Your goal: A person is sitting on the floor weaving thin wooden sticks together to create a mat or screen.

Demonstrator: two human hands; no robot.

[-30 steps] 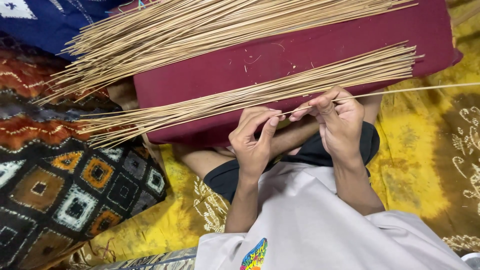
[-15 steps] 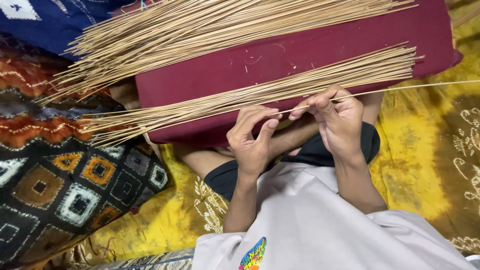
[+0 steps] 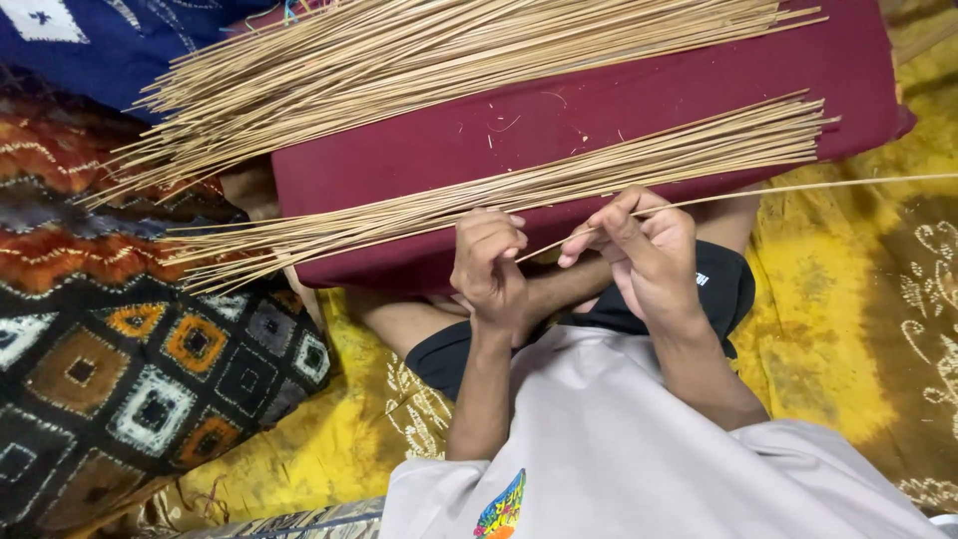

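Two bundles of thin pale sticks lie across a maroon cushion (image 3: 619, 120) on my lap: a large bundle (image 3: 439, 60) at the far side and a smaller bundle (image 3: 559, 180) near me. My right hand (image 3: 644, 255) pinches a single long stick (image 3: 798, 190) that runs off to the right. My left hand (image 3: 489, 265) is curled at the near edge of the smaller bundle, fingers closed against the stick ends; I cannot see whether it grips any.
A patterned dark cloth with squares (image 3: 130, 369) lies at the left. A yellow batik cloth (image 3: 848, 329) covers the floor at the right and under my legs. A blue cloth (image 3: 110, 40) is at the top left.
My right hand has drawn the single stick slightly toward me and to the right. Both hands stay close together at the cushion's near edge.
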